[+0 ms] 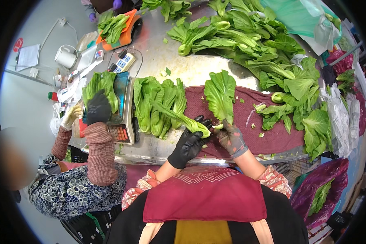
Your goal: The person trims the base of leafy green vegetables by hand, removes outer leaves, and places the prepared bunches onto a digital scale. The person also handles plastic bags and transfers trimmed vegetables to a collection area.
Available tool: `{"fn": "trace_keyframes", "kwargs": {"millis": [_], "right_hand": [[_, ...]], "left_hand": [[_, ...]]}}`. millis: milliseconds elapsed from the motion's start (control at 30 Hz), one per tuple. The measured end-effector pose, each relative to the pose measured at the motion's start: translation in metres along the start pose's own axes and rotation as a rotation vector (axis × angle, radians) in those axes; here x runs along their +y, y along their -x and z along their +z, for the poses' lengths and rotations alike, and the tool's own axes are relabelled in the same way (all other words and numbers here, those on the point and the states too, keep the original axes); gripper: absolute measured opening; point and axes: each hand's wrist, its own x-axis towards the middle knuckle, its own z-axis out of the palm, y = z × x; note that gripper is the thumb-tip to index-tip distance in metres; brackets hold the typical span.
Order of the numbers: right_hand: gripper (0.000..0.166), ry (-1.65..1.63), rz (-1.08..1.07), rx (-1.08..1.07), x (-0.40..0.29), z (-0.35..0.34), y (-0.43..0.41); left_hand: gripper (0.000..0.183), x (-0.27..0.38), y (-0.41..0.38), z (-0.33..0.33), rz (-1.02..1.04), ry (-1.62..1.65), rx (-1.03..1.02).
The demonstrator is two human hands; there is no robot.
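My left hand, in a black glove, holds a leafy mustard green by its pale base, its leaves pointing to the upper left. Just right of it my right hand, in a grey glove, is closed on the stem end of a loose broad leaf that stretches away over the dark red cloth. Whether my right hand also holds a small tool is hidden. Several mustard greens lie side by side left of the cloth. A large heap of greens covers the upper right of the metal table.
At left a co-worker's gloved hand is over greens on a weighing scale. Behind stand a power strip and an orange scale, near another person's purple-gloved hands. A purple plastic bag stands at lower right.
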Motion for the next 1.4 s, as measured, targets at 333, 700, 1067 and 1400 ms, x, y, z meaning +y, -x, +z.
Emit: {"fn": "trace_keyframes", "kwargs": {"millis": [333, 700, 1067, 1400], "right_hand": [[0.047, 0.398, 0.1, -0.196, 0.006, 0.022, 0.019], [0.029, 1.993, -0.747, -0.16, -0.045, -0.029, 0.008], [0.025, 1.55, -0.174, -0.145, -0.041, 0.031, 0.018], [0.038, 0.677, 0.11, -0.159, 0.01, -0.002, 0.002]], "left_hand": [[0.05, 0.012, 0.003, 0.007, -0.04, -0.632, 0.068], [0.087, 0.033, 0.018, 0.005, 0.331, -1.597, 0.114], [0.085, 0.055, 0.007, -0.007, 0.356, -1.28, 0.267], [0.072, 0.01, 0.004, -0.032, 0.143, -1.104, 0.078]]}}
